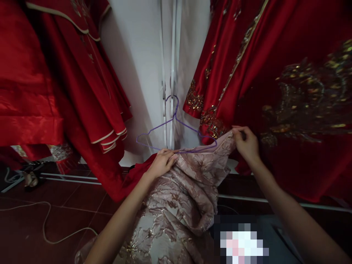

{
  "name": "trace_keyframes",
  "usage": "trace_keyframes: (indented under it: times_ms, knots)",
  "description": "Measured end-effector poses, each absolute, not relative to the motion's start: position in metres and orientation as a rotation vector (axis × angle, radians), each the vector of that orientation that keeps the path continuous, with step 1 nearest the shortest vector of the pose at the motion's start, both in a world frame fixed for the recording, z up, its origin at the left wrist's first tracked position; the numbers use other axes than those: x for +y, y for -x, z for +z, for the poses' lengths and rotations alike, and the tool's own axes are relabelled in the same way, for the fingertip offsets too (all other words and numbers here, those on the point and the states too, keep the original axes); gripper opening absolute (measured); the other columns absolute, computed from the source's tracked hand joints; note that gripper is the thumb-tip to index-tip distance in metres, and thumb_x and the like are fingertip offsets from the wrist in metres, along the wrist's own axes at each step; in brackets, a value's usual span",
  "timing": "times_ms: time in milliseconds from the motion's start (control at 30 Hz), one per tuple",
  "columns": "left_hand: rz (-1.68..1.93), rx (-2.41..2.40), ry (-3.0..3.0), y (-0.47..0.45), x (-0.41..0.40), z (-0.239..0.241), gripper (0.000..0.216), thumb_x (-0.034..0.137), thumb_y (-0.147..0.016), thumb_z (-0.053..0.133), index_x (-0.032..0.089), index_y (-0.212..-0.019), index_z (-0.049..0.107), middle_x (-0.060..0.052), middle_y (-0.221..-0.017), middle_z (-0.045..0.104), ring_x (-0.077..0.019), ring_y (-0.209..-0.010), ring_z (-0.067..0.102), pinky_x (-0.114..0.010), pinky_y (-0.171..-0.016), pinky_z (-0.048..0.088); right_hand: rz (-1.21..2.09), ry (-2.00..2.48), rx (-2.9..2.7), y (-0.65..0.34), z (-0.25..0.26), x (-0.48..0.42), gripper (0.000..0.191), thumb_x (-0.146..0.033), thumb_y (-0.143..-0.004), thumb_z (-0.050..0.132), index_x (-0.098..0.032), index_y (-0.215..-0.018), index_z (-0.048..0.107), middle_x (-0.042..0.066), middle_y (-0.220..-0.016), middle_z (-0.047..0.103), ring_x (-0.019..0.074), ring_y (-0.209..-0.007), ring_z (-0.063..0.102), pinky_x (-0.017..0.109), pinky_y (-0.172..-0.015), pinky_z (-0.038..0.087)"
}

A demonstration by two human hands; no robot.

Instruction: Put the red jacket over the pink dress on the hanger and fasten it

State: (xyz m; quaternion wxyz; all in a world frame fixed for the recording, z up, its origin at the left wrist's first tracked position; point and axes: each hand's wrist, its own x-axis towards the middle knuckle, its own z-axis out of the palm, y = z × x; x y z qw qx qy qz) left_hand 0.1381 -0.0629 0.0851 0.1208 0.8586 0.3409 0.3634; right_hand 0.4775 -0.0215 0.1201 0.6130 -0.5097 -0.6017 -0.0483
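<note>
A pale pink brocade garment with a glittering floral pattern hangs down in front of me. Its top edge lies against a thin purple wire hanger. My left hand is closed on the fabric and the hanger's bottom bar near the middle. My right hand pinches the garment's upper right corner, close to the hanger's right end. A bit of red cloth shows beside my left wrist.
Red satin robes with cream piping hang at the left. Red gowns with gold embroidery hang at the right. A white wall with vertical rails stands behind. A white cable lies on the dark red floor.
</note>
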Motion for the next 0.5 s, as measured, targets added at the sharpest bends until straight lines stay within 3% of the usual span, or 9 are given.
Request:
trace_keyframes:
  times_ms: [167,400,500]
  knots:
    - [1.115,0.903,-2.36,-0.168,-0.067,0.083,0.033,0.037,-0.092,0.035,0.021,-0.103,0.063,-0.005,-0.104,0.065,-0.0178,-0.099,0.052,-0.032,-0.091,0.039,-0.374,1.209,-1.51,-0.434,0.143,-0.034,0.024,-0.04,-0.085,0.049,-0.021,-0.086,0.063,0.008,-0.094,0.061,0.0227,-0.094,0.053,0.037,-0.086,0.039]
    - [1.194,0.895,-2.244,-0.171,-0.065,0.077,0.036,0.039,-0.093,0.032,0.022,-0.108,0.06,-0.005,-0.099,0.062,-0.0173,-0.1,0.05,-0.032,-0.092,0.038,-0.341,1.319,-1.63,-0.409,0.138,-0.03,0.024,-0.039,-0.089,0.041,-0.022,-0.087,0.057,0.005,-0.082,0.064,0.0235,-0.079,0.054,0.038,-0.076,0.037]
    - [1.341,1.129,-2.234,-0.134,-0.049,0.071,0.035,0.041,-0.092,0.032,0.021,-0.097,0.061,-0.006,-0.104,0.057,-0.0189,-0.102,0.047,-0.035,-0.096,0.034,-0.331,1.344,-1.626,-0.413,0.134,-0.024,0.024,-0.04,-0.089,0.04,-0.022,-0.086,0.056,0.005,-0.082,0.064,0.0239,-0.08,0.054,0.039,-0.077,0.035]
